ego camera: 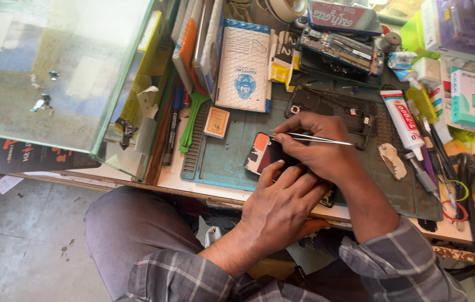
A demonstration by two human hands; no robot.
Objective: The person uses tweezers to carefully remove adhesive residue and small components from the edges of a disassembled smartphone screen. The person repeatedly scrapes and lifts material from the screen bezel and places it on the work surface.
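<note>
A phone with a dark and orange face lies on the teal work mat. My left hand rests on the phone's near end, fingers pressing it to the mat. My right hand sits just above it, pinching slim metal tweezers whose tip points left at the phone's upper edge. The lower part of the phone is hidden under both hands.
An opened phone frame and another opened phone lie further back. A white glue tube, pens and tools crowd the right. A small orange box, green plastic tool and glass case stand left.
</note>
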